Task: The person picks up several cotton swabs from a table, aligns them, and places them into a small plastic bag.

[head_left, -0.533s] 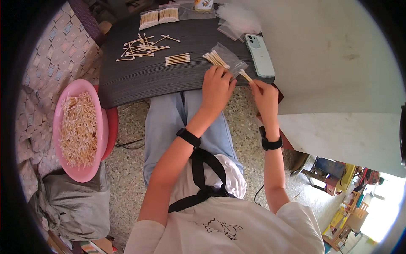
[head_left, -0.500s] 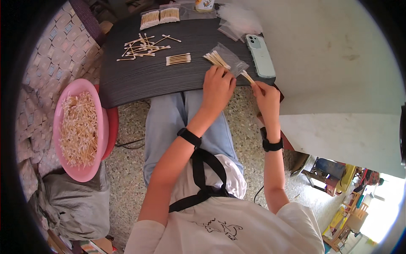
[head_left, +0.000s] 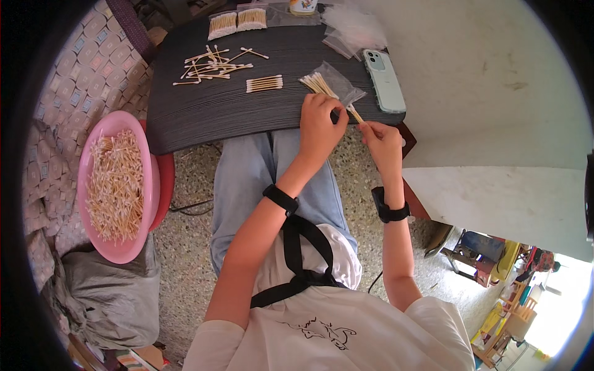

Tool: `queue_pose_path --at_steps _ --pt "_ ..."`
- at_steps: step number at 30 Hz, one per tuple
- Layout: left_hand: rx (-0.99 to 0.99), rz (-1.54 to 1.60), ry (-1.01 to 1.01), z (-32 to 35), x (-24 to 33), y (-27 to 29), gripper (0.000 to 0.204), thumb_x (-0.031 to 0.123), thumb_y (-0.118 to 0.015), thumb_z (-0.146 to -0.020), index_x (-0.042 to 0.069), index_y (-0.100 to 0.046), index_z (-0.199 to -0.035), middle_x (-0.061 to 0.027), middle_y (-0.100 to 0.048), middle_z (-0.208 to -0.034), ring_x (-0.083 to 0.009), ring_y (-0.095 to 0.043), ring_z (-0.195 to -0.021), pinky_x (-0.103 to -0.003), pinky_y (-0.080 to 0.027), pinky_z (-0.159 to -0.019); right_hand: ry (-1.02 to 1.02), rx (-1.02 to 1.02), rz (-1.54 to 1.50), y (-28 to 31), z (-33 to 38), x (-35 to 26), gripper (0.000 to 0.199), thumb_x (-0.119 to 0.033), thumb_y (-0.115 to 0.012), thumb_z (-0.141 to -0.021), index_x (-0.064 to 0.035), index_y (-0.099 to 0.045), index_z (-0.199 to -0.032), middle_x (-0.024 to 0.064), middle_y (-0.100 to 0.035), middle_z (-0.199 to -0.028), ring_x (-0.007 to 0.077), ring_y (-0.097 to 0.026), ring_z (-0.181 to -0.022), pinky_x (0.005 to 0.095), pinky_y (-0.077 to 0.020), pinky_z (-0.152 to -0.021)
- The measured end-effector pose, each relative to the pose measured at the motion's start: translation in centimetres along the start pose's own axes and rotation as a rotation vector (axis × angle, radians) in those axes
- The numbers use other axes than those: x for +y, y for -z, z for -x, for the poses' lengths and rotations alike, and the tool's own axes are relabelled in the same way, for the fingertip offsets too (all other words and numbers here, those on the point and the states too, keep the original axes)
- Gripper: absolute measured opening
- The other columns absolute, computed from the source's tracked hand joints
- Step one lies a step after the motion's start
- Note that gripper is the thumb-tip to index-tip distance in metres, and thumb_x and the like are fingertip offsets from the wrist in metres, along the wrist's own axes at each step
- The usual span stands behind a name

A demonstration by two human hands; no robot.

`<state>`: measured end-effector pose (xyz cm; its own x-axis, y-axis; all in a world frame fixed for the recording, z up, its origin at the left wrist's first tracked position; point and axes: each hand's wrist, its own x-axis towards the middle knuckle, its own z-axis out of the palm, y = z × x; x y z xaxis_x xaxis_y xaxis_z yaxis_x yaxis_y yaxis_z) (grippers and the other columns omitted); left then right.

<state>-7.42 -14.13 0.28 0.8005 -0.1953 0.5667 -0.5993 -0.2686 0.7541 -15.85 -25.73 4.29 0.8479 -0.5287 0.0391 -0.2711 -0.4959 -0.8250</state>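
Observation:
A small clear plastic bag [head_left: 337, 79] lies near the table's right front, with a bundle of cotton swabs [head_left: 317, 82] inside it. My left hand [head_left: 323, 123] is closed on the bag's near edge, thumb and fingers curled in a ring. Several cotton swabs [head_left: 355, 115] are pinched in my right hand [head_left: 383, 146], their white tips at the bag's mouth. Left of the bag, a neat row of swabs [head_left: 265, 83] lies flat. Farther left is a loose, crossed heap of swabs [head_left: 213, 67].
Two filled swab packs [head_left: 237, 23] lie at the table's far side. A cup [head_left: 303, 6] and a stack of clear bags [head_left: 352, 28] stand right of them. A pale phone [head_left: 384, 81] lies at the right edge. A pink basin [head_left: 117, 250] full of swabs stands left.
My right hand has shifted slightly left, bringing its swabs closer to the bag's mouth. My left thumb and fingers now form a more rounded ring. The view has moved a little.

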Motion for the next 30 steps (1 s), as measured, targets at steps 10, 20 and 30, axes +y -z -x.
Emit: queue_pose_path --at_steps 10,20,30 --pt "-0.038 0.017 0.074 -0.1 0.0 0.5 0.009 0.008 -0.07 -0.068 0.004 -0.063 -0.067 -0.0065 -0.061 -0.078 -0.0272 -0.054 -0.081 -0.039 -0.043 -0.075 -0.003 0.091 -0.001 0.5 0.6 0.0 0.02 -0.016 -0.065 -0.085 0.003 -0.07 -0.091 0.0058 -0.057 -0.055 0.0073 -0.049 -0.051 0.0267 -0.0403 -0.049" --pt "-0.072 -0.046 0.06 0.1 -0.2 0.1 0.008 0.008 -0.071 -0.068 0.003 -0.064 -0.067 -0.008 -0.058 -0.077 -0.0272 -0.052 -0.084 -0.039 -0.043 -0.076 -0.013 0.039 0.061 -0.3 0.4 -0.1 0.021 -0.016 -0.066 -0.084 0.0042 -0.069 -0.089 0.0094 -0.06 -0.057 0.0109 -0.053 -0.05 0.0283 -0.0417 -0.05" --pt "-0.121 -0.099 -0.071 0.3 0.0 0.5 0.007 0.007 -0.066 -0.075 0.003 -0.061 -0.079 -0.0124 -0.058 -0.105 -0.0312 -0.05 -0.103 -0.043 -0.04 -0.089 0.017 0.036 0.123 -0.9 -0.8 0.1 0.022 -0.017 -0.064 -0.083 0.0034 -0.069 -0.089 0.0179 -0.06 -0.06 0.017 -0.06 -0.051 0.0311 -0.044 -0.051"
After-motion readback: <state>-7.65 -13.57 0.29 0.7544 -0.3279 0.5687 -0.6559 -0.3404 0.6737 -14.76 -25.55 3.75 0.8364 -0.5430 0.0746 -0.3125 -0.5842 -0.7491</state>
